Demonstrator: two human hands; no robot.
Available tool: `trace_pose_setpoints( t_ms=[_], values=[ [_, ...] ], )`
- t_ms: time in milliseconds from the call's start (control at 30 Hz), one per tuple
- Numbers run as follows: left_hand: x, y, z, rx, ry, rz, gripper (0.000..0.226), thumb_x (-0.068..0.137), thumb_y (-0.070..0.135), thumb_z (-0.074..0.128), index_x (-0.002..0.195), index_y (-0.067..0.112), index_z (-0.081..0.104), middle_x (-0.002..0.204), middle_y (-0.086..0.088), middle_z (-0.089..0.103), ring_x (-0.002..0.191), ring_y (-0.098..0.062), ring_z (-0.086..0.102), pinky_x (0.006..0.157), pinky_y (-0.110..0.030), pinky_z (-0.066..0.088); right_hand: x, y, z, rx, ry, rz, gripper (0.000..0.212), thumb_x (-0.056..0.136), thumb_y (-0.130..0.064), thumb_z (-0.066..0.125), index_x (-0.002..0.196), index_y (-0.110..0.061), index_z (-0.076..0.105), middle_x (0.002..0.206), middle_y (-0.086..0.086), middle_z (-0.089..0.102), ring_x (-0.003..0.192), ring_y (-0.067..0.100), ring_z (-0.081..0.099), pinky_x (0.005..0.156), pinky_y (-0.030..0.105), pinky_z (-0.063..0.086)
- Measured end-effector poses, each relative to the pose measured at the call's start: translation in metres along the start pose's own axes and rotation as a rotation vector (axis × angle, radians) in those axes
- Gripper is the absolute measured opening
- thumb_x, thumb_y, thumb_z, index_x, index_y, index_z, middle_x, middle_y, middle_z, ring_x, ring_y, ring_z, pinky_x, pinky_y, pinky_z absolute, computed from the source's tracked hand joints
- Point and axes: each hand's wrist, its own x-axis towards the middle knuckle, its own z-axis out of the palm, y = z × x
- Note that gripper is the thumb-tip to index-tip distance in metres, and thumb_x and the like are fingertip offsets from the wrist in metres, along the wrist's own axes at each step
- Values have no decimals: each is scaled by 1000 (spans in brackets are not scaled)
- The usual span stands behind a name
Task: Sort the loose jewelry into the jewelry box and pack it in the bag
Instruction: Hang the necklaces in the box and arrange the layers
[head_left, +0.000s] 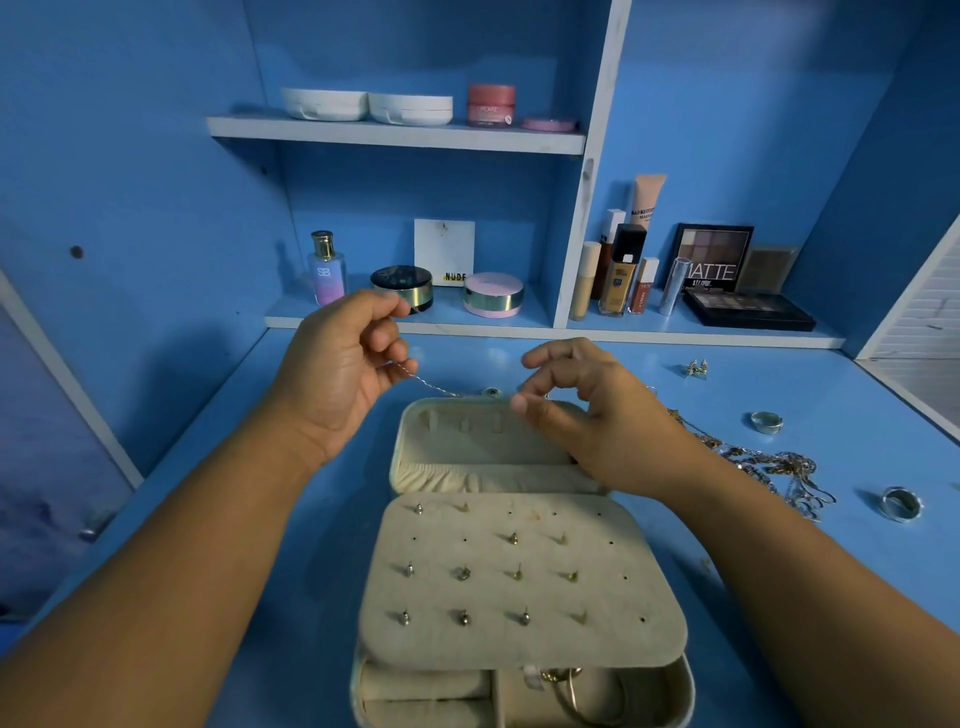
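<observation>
The blue desk carries an open beige jewelry box, below and between the left hand and the right hand. Right of the right hand lie tangled chains, a silver ring, a wider ring and, farther back, small earrings.

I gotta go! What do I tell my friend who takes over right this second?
Hands: left hand pinches a thin silver chain. The right hand seems to pinch its other end, over the lid of the open beige fabric jewelry box.
Done: stud earrings sit in the box's padded panel, and gold jewelry lies in the bottom tray.
Left: put this chain away. Then box the tangled chains, two silver rings and sparkly earring pair from the blue table. Close the box and pack it. No bag is in view.
</observation>
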Motion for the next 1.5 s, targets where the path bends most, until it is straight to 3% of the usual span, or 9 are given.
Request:
trace_pose_setpoints(
  t_ms=[167,400,500,600,733,867,1067,1300,1500],
  values=[
    [1,-6,-1,171,-46,2,28,94,18,53,68,20,63,59,7,54,65,-8,55,69,-28,47,0,-2,-1,308,18,78,19,87,-36,61,85,-18,66,79,-9,61,56,5,47,58,17,38],
    [3,-16,-7,837,66,23,17,90,23,61,74,23,64,77,5,62,75,-11,54,68,-24,41,1,-6,-13,289,149,39,22,81,-49,53,83,-31,65,97,2,69,92,23,63,83,36,54],
    [-3,-22,-5,1051,-88,74,8,87,24,66,86,33,66,107,11,63,101,-8,55,77,-21,39,1,-6,-13,194,171,-10,11,89,-39,55,83,-36,63,96,-5,69,86,5,60,75,21,48],
    [-8,-24,0,992,-236,85,16,87,27,67,99,37,66,120,17,57,113,-2,51,82,-13,35,1,-3,-13,49,179,-100,15,86,-45,51,85,-35,63,93,-12,65,90,4,55,76,8,38],
    [-12,-28,5,979,-380,154,24,85,36,69,107,43,64,123,17,56,117,0,50,91,-10,32,2,0,-12,-133,196,-250,6,90,-37,56,88,-33,60,90,-10,61,95,12,52,83,13,37],
    [-15,-31,9,959,-486,174,39,77,61,67,112,46,59,125,20,56,125,1,46,106,-24,35,1,-2,-10,-183,242,-363,6,90,-32,60,91,-28,65,92,-3,61,95,18,52,85,24,39],
    [-21,-30,19,778,-542,122,36,76,52,61,106,33,68,111,18,66,112,2,58,105,-28,42,-1,-10,-8,-66,296,-415,2,88,-28,63,90,-29,63,93,-7,58,98,16,52,87,19,38],
    [-22,-32,19,685,-583,62,20,88,40,57,93,26,71,96,12,73,101,-4,66,96,-23,48,0,-7,-9,62,354,-329,5,88,-35,62,86,-31,61,90,-12,60,93,11,55,82,16,39],
    [-19,-32,15,794,-454,102,19,98,25,53,86,24,67,67,9,66,72,-5,62,78,-23,50,5,3,-10,98,288,48,14,88,-36,62,74,-34,58,86,-5,60,73,6,51,65,21,38]
  ],
)
